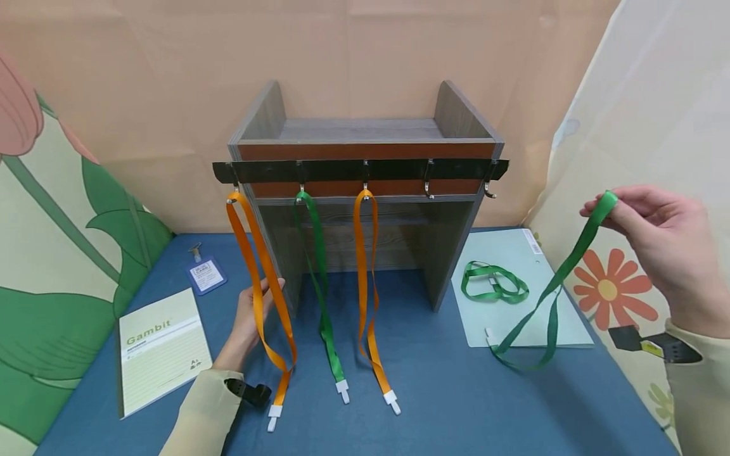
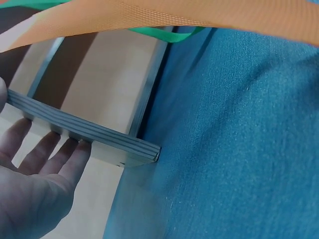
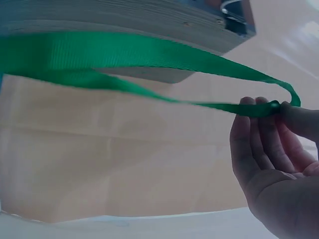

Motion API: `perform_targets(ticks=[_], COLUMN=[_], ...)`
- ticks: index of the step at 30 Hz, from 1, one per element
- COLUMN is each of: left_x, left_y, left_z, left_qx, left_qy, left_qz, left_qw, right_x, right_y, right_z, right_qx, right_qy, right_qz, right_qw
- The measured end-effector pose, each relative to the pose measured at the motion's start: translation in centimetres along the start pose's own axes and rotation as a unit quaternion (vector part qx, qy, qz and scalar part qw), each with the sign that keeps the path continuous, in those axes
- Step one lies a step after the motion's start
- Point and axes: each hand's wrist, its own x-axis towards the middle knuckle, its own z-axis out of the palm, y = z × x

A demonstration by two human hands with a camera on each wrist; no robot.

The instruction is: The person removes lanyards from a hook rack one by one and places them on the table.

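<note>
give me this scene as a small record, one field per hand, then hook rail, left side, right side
left hand: grips the left side panel of a grey wood-grain shelf unit
right hand: pinches a flat green ribbon lanyard
long black hook rail: left to right, orange lanyard, green lanyard, second orange lanyard
left side: pale "Gambit" notebook, blue-edged badge
right side: coiled green lanyard on a pale rectangular sheet

Blue table (image 1: 433, 405) under 1 notebook (image 1: 162, 354), badge (image 1: 207, 276), pale sheet (image 1: 502, 315), grey shelf (image 1: 342, 152)
</note>
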Motion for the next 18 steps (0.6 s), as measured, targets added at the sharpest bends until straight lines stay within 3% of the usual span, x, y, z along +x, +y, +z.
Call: perform_targets(ticks=[4, 10, 15, 18], left_x=[0.5, 0.7, 0.6, 0.6], left_y=[-1.3, -1.8, -1.7, -1.7], left_z=[-0.3, -0.3, -0.2, -0.2], left_qx=[0.001, 0.003, 0.005, 0.007], left_qy=[0.008, 0.015, 0.018, 0.02], left_qz=[-0.005, 0.007, 0.002, -0.006], left_qw=[1.0, 0.9999, 0.9998, 0.9997], right_x=[-0.8, -1.9, -2.8, -3.5], right_y=[1.4, 3.7, 6.0, 7.5], right_z=[0.1, 0.6, 0.5, -0.1], right_qx=[-0.093, -0.23, -0.223, -0.209], right_qy=[-0.016, -0.05, -0.087, -0.138], right_qz=[0.047, 0.102, 0.119, 0.106], right_qw=[0.9945, 0.9665, 0.9636, 0.9624])
